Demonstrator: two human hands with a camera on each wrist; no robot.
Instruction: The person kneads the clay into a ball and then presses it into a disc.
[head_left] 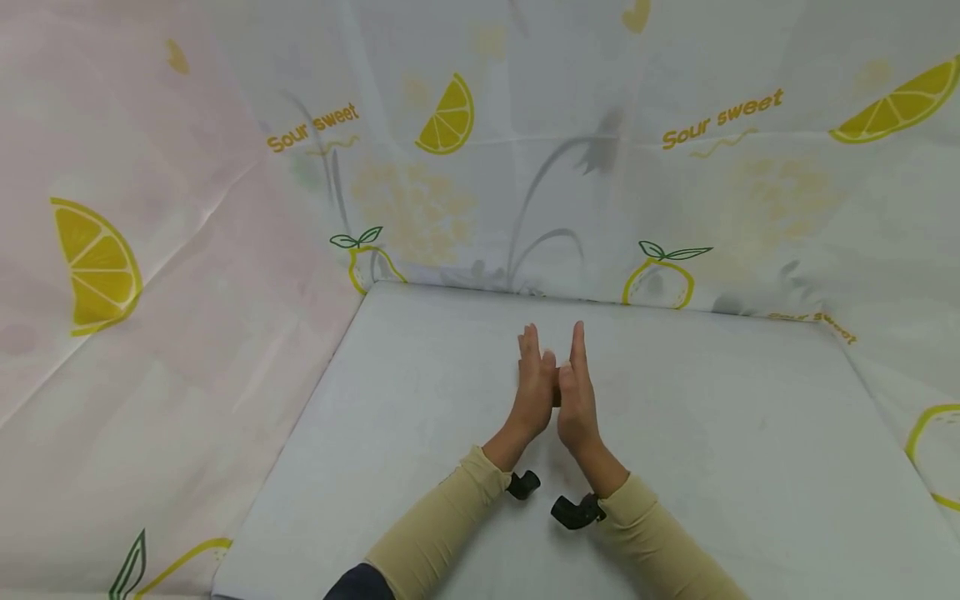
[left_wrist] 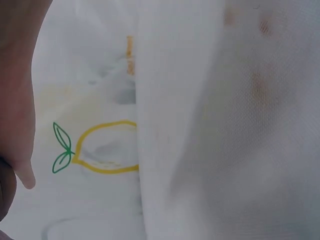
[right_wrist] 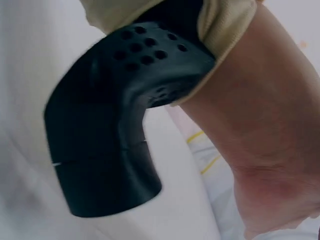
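Both hands stand upright over the white table, palms facing each other, fingers straight and pointing away. Between the palms of the left hand (head_left: pixel 536 387) and the right hand (head_left: pixel 577 402) sits a small dark reddish-brown thing (head_left: pixel 557 388). Most of it is hidden by the hands, so I cannot tell its kind. In the left wrist view, part of the left hand (left_wrist: pixel 17 100) shows along the left edge. The right wrist view has the heel of the right hand (right_wrist: pixel 275 185) at the lower right; its fingers are out of frame.
A white tabletop (head_left: pixel 712 450) lies under the arms. Behind it and at the sides hangs a pale sheet (head_left: pixel 525 100) printed with lemons. Black curved mounts stick out at the left wrist (head_left: pixel 523 485) and the right wrist (head_left: pixel 577 512).
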